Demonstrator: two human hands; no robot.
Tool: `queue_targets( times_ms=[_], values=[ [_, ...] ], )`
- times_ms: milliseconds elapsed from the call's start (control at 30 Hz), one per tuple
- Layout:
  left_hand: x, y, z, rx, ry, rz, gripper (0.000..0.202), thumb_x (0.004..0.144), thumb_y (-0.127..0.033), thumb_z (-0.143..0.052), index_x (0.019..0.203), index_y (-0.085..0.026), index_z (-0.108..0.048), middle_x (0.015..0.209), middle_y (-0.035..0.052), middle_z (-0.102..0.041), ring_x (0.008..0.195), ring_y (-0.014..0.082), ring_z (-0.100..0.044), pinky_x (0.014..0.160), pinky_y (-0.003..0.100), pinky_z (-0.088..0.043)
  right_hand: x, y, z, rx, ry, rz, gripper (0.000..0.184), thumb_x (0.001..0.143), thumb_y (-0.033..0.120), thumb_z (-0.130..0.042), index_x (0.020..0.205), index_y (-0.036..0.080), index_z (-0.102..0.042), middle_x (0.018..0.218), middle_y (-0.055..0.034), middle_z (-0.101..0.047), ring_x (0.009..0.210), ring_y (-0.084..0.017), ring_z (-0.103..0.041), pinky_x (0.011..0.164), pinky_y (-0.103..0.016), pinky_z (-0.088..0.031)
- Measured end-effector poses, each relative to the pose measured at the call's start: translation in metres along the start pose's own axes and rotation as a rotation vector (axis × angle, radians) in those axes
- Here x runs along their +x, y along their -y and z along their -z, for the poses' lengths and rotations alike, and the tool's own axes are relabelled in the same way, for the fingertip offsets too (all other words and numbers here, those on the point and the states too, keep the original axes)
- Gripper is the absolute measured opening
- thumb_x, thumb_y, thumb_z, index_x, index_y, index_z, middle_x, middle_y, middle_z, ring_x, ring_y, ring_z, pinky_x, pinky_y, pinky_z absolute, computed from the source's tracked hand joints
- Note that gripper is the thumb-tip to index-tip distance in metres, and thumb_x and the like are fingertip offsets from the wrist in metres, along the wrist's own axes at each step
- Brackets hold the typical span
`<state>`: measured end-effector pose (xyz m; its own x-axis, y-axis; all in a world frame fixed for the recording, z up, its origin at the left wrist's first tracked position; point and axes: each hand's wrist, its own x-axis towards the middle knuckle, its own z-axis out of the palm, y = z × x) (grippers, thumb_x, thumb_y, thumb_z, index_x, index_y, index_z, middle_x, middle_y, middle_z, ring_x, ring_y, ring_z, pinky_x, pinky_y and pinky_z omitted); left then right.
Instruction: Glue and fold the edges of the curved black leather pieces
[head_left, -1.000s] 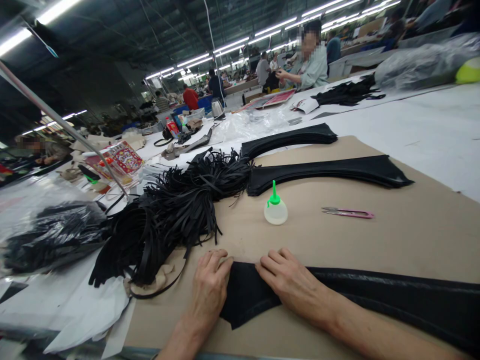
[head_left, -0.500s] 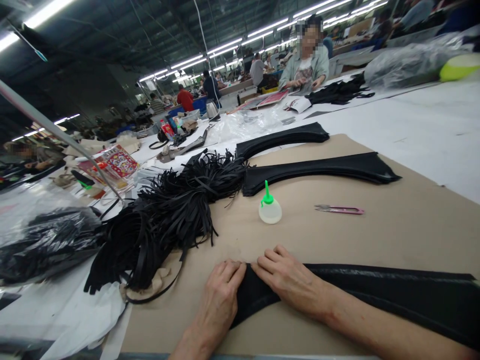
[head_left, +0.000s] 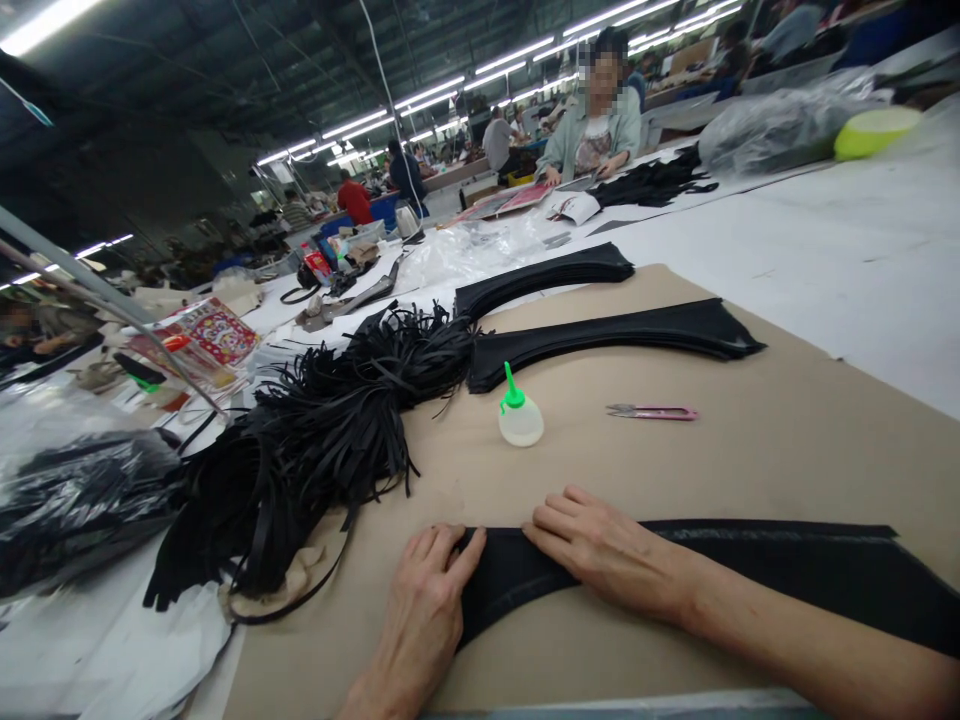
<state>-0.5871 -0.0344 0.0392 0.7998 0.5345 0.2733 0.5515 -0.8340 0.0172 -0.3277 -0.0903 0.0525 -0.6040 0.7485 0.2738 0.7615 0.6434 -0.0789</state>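
Observation:
A long black panel (head_left: 510, 575), leather-like with a pale line along its edge, lies curved across the brown board. At its left end my left hand (head_left: 429, 595) pinches the corner, thumb on top and the other fingers bent over the end. My right hand (head_left: 596, 545) presses its closed fingers onto the upper edge, a little to the right, with the forearm crossing the panel. Beyond the hands stand a clear squeeze bottle (head_left: 522, 424) with a green nozzle and, to its right, pink-handled thread snips (head_left: 654, 412).
Two stacks of black panels, a nearer one (head_left: 615, 335) and a farther one (head_left: 544, 280), lie at the back of the brown board (head_left: 720, 460). A heap of black strips (head_left: 330, 420) borders the left side. Across the white table (head_left: 810, 250) a person (head_left: 596, 130) works.
My right hand has slid slightly right along the panel's edge, widening the gap between the hands. My left thumb reaches out more over the panel. The whole view has shifted a little.

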Motion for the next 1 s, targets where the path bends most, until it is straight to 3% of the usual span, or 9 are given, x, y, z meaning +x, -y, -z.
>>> queue_targets(
  times_ms=[167, 333, 533, 667, 800, 900, 1000],
  values=[
    [0.003, -0.001, 0.000, 0.058, -0.077, -0.002, 0.049, 0.087, -0.002, -0.037, 0.125, -0.024, -0.059, 0.125, 0.0113, -0.056, 0.111, 0.0249, -0.053, 0.086, 0.041, -0.049, -0.003, 0.001, -0.001, -0.015, 0.009, -0.013, 0.019, 0.094, 0.011, -0.051, 0.112, 0.013, -0.058, 0.092, -0.0054, -0.055, 0.082, -0.020, -0.046, 0.071, -0.034, -0.034],
    [0.012, -0.003, 0.004, -0.065, -0.012, -0.064, 0.041, 0.091, -0.006, -0.034, 0.123, -0.015, -0.057, 0.107, 0.0101, -0.064, 0.099, 0.0222, -0.057, 0.087, 0.039, -0.048, -0.003, 0.001, 0.002, -0.019, 0.008, -0.020, 0.020, 0.093, 0.013, -0.053, 0.113, 0.014, -0.058, 0.090, -0.0041, -0.055, 0.081, -0.019, -0.046, 0.069, -0.035, -0.036],
    [0.015, -0.008, 0.013, -0.017, 0.063, -0.100, 0.046, 0.091, -0.007, -0.035, 0.133, -0.019, -0.050, 0.108, 0.0090, -0.064, 0.096, 0.0220, -0.059, 0.086, 0.040, -0.050, -0.004, 0.001, 0.004, -0.052, 0.004, -0.012, 0.018, 0.094, 0.014, -0.054, 0.112, 0.013, -0.058, 0.089, -0.0039, -0.055, 0.081, -0.020, -0.045, 0.071, -0.035, -0.035],
    [0.004, 0.001, 0.012, -0.046, -0.033, -0.077, 0.041, 0.090, -0.004, -0.034, 0.123, -0.016, -0.057, 0.112, 0.0092, -0.064, 0.101, 0.0211, -0.058, 0.088, 0.038, -0.051, -0.006, 0.001, 0.004, -0.061, -0.010, -0.009, 0.017, 0.094, 0.014, -0.054, 0.111, 0.013, -0.058, 0.088, -0.0040, -0.055, 0.080, -0.020, -0.045, 0.070, -0.035, -0.034],
    [-0.007, 0.012, 0.016, 0.013, -0.129, 0.096, 0.038, 0.086, -0.001, -0.036, 0.106, -0.017, -0.063, 0.095, 0.0063, -0.065, 0.089, 0.0202, -0.058, 0.078, 0.035, -0.053, -0.006, 0.001, 0.004, -0.080, -0.023, -0.013, 0.017, 0.094, 0.014, -0.054, 0.110, 0.013, -0.058, 0.089, -0.0042, -0.055, 0.080, -0.020, -0.045, 0.069, -0.036, -0.034],
    [0.000, -0.001, 0.019, 0.089, -0.248, 0.161, 0.036, 0.084, 0.000, -0.038, 0.101, -0.019, -0.064, 0.093, 0.0068, -0.064, 0.088, 0.0218, -0.058, 0.078, 0.038, -0.052, -0.005, 0.002, 0.004, -0.078, -0.020, -0.005, 0.015, 0.094, 0.014, -0.055, 0.109, 0.013, -0.059, 0.089, -0.0042, -0.055, 0.080, -0.020, -0.045, 0.069, -0.037, -0.033],
    [0.020, -0.032, 0.014, -0.018, -0.242, 0.078, 0.042, 0.086, -0.002, -0.038, 0.119, -0.019, -0.059, 0.106, 0.0086, -0.064, 0.097, 0.0220, -0.058, 0.084, 0.038, -0.053, -0.003, 0.003, 0.005, -0.078, -0.024, -0.017, 0.013, 0.094, 0.015, -0.055, 0.106, 0.013, -0.059, 0.088, -0.0040, -0.056, 0.080, -0.020, -0.045, 0.070, -0.037, -0.034]
  ],
)
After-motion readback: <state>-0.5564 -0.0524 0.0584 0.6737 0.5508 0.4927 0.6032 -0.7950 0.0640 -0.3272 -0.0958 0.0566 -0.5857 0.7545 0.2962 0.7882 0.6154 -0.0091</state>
